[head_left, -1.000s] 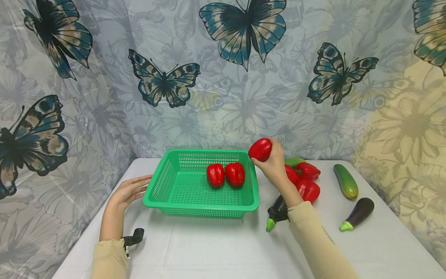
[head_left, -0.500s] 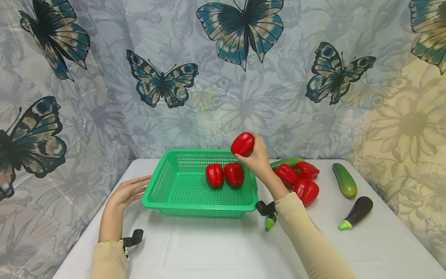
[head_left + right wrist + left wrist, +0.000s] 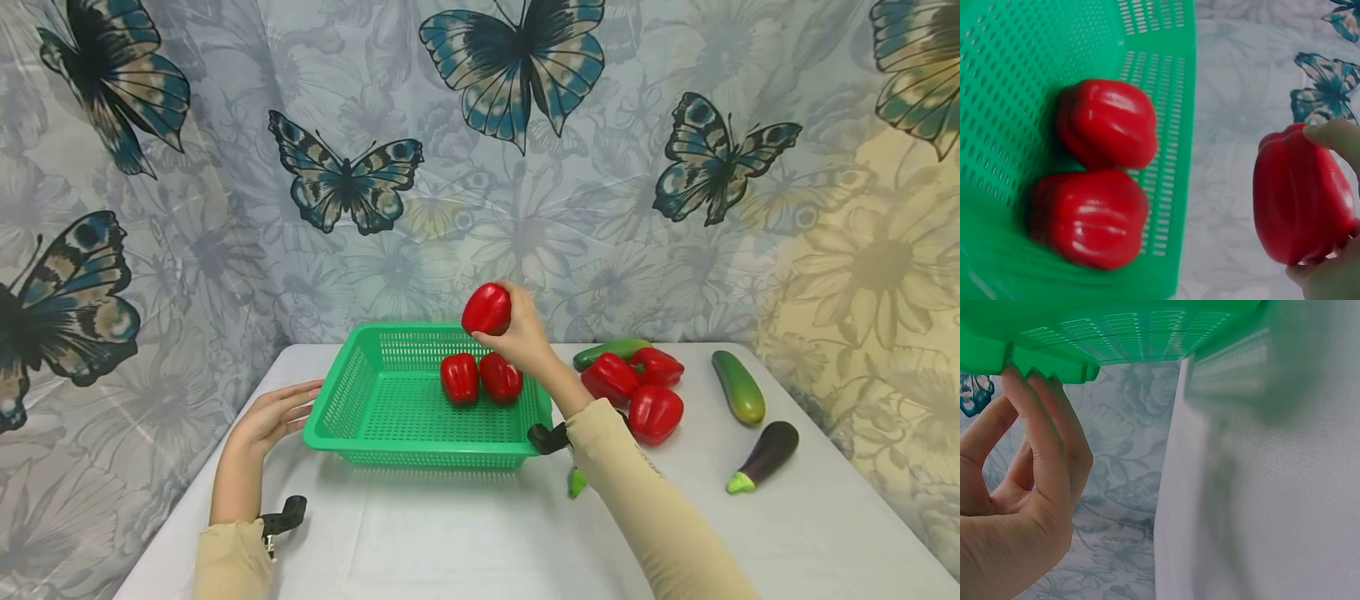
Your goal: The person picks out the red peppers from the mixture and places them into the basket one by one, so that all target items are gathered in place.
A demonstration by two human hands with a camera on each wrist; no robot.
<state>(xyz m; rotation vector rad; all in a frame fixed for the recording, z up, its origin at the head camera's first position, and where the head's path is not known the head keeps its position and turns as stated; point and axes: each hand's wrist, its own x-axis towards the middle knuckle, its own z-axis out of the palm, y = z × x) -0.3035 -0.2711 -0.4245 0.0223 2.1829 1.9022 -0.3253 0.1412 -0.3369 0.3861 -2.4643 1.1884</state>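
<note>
My right hand (image 3: 522, 332) grips a red bell pepper (image 3: 487, 309) above the back right rim of a green plastic basket (image 3: 427, 447). The right wrist view shows thumb and fingers at opposite ends of this pepper (image 3: 1300, 194). Inside the basket, toward its right side, two more red bell peppers (image 3: 459, 380) lie side by side. At the basket's left rim is my left hand (image 3: 272, 421), its fingers extended. In the left wrist view those fingertips touch the green rim (image 3: 1054, 365) from outside.
Right of the basket lies a cluster of red peppers (image 3: 656, 414) with a green zucchini (image 3: 611, 353) behind. Another zucchini (image 3: 738, 387) and an eggplant (image 3: 772, 454) lie farther right. A green stem (image 3: 577, 482) shows beside the right sleeve. A butterfly-print cloth (image 3: 540, 225) hangs behind the table.
My right hand has carried the pepper leftward, from beside the basket's right edge to over its back rim. The left hand has stayed at the left rim.
</note>
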